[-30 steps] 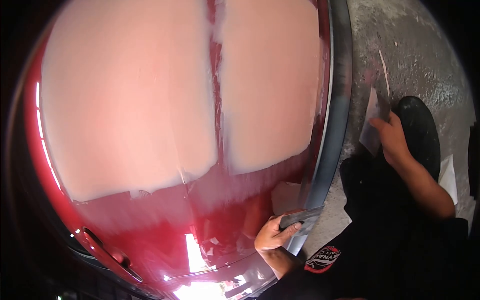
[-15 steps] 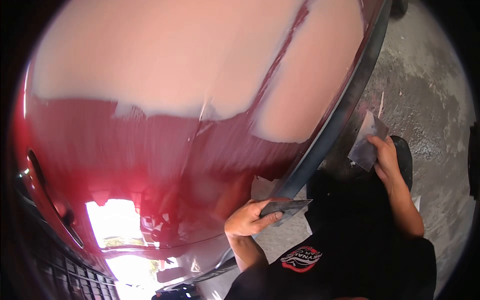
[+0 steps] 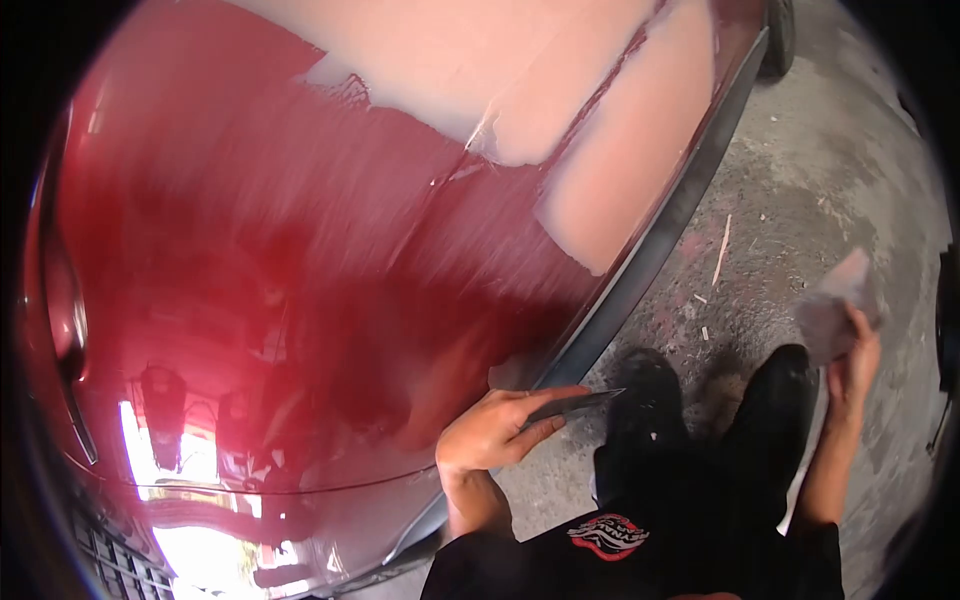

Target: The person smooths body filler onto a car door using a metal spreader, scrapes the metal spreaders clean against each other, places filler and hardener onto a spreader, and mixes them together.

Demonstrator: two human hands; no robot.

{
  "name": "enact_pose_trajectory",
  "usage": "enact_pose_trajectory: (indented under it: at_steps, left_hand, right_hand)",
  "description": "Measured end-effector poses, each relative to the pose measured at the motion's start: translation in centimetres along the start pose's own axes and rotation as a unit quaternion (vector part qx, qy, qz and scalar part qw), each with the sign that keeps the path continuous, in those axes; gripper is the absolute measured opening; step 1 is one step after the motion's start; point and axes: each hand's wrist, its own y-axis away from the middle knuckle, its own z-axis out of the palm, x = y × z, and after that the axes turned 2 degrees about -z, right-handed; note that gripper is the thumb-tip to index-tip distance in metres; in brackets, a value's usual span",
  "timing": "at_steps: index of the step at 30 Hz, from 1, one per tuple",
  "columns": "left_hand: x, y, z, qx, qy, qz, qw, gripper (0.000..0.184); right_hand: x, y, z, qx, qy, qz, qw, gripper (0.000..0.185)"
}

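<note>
Right hand [image 3: 852,362] moved apparent plate [image 3: 828,314] outward.

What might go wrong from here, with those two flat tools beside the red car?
The dark tool in the left hand appears close to the red panel; its edge might scratch the paint if it slips.
The right hand holds a grey plate over the floor; dropped, it could pick up grit.
Pale scraps lie near the shoes and might stick underfoot.
</note>
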Motion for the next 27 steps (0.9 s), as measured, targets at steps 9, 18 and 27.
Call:
enact_pose_trajectory:
  at_steps: [9,18,27]
  left_hand:
    - [-0.8,-2.6,1.2,0.117,0.058,0.213,0.968,0.033]
    - [3.6,-20.2,23.1,-0.051,0.720,-0.039,0.691,0.037]
    - [5.8,-19.5,30.9,-0.145,0.681,-0.081,0.714,0.036]
  right_hand:
    - [-10.1,18.3,-21.8,0.361,0.087,-0.229,0.900,0.040]
    - [-7.2,20.7,-6.8,-0.093,0.681,-0.484,0.541,0.040]
    - [3.2,11.8,-17.9,-0.237,0.722,-0.397,0.515,0.034]
